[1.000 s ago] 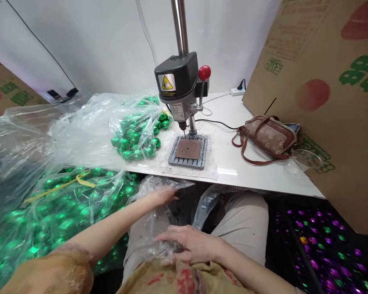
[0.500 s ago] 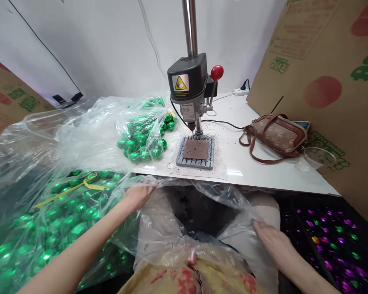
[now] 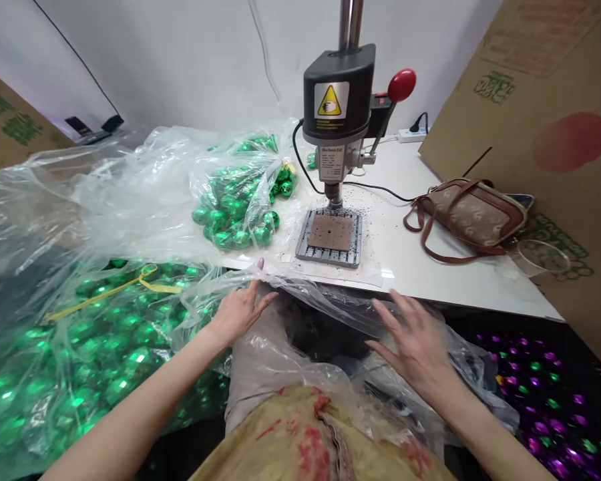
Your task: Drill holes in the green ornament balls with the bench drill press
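Note:
A clear plastic bag lies across my lap, its mouth spread along the table's front edge. My left hand rests at the bag's left rim, thumb and index finger spread apart. Over the bag's right side is my right hand, fingers fanned out and slightly blurred, holding nothing. Straight ahead on the white table stands a bench drill with a red-knobbed lever. Beneath its chuck, a brown square board with a small hole sits on the slotted metal base. Dark shavings are scattered around it.
Shiny green balls lie partly under plastic left of the drill. A large clear bag of green balls fills the lower left. On the right are a brown handbag, a clear cup, a cardboard box and purple balls.
My right hand has let go of the plastic, moved up and inward, and spread its fingers. My left fingers have opened at the rim. The view has shifted, with the drill appearing larger.

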